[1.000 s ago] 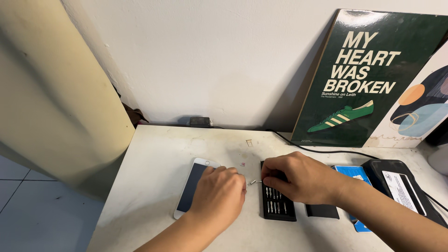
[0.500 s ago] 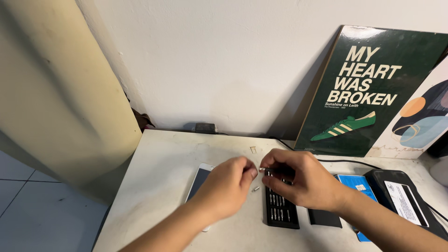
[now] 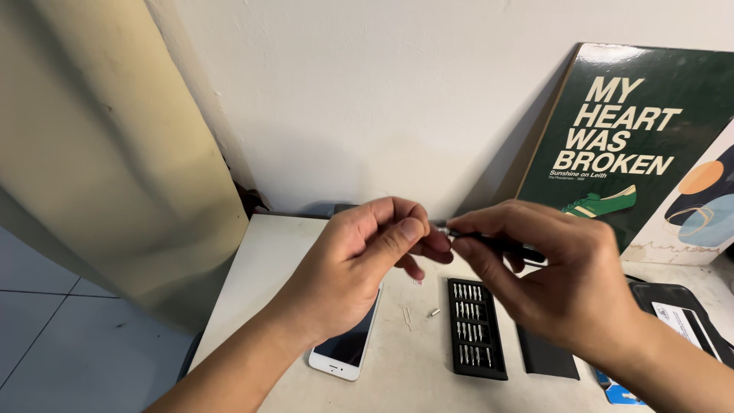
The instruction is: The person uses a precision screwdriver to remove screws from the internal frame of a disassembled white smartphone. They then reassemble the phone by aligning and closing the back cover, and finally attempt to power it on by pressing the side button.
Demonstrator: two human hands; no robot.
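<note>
Head view: above the bit tray [image 3: 475,327], my right hand [image 3: 562,283] grips the screwdriver [image 3: 489,243] while my left hand [image 3: 367,264] pinches its tip, keeping it steady.

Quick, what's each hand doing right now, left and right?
Left hand: fingers pinched at the tip of the screwdriver; whether it holds a bit cannot be told.
Right hand: closed, holding the screwdriver.

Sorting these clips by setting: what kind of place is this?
Probably a small home repair corner, not a shop. A white table stands against a plain wall, with a white phone and a black tray of screwdriver bits on it, and a dark green poster leaning behind.
</note>
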